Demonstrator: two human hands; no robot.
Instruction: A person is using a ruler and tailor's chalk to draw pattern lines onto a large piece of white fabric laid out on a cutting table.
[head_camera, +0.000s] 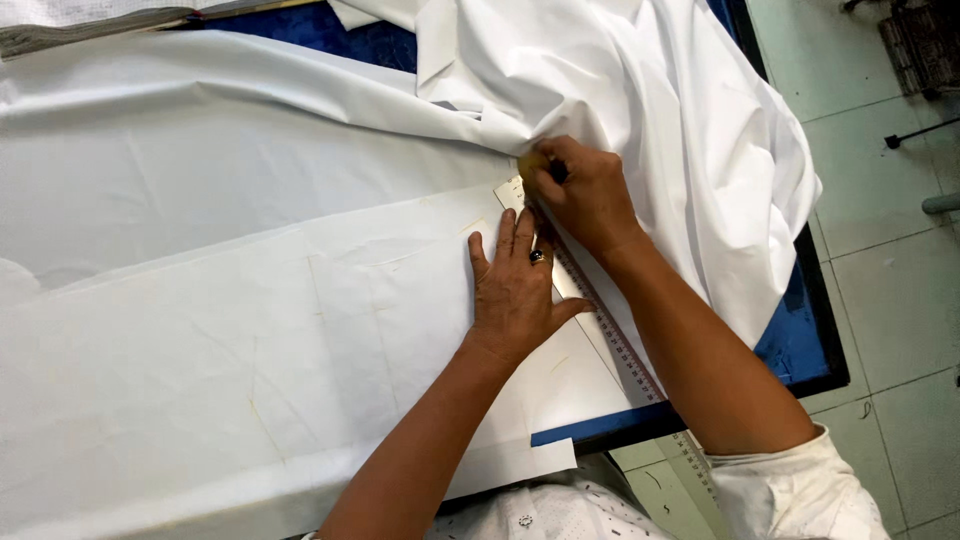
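1. white cloth (200, 150) covers most of the blue-topped table (800, 340), smoothed flat on the left and heaped in loose folds at the far right, where it spills over the table's edge.
2. a large sheet of pale pattern paper (250, 340) lies on top of the cloth, reaching from the near left up to the hands; faint drawn lines cross it.
3. a long clear ruler (610, 335) with a printed scale runs slantwise along the paper's right edge, its near end jutting past the table's near edge and its far end tucked under the hands.
4. the left hand (515, 290) lies flat, palm down, fingers spread and pointing away, pressing the paper and the ruler's inner edge; it grasps nothing. a dark ring sits on one finger.
5. the right hand (585, 195) is closed, fingers pinched on a small yellow piece (533, 163), possibly tailor's chalk, though most of it is hidden by the fingers. a dark bit shows between the fingers, and i cannot tell what it is.
6. the yellow piece sits at the ruler's far end, just where the flat cloth meets the bunched folds.
7. the two hands touch or nearly touch, the right just beyond the left.
8. both forearms are bare; white sleeves show at the bottom edge.
9. pale floor tiles (880, 290) lie to the right of the table.
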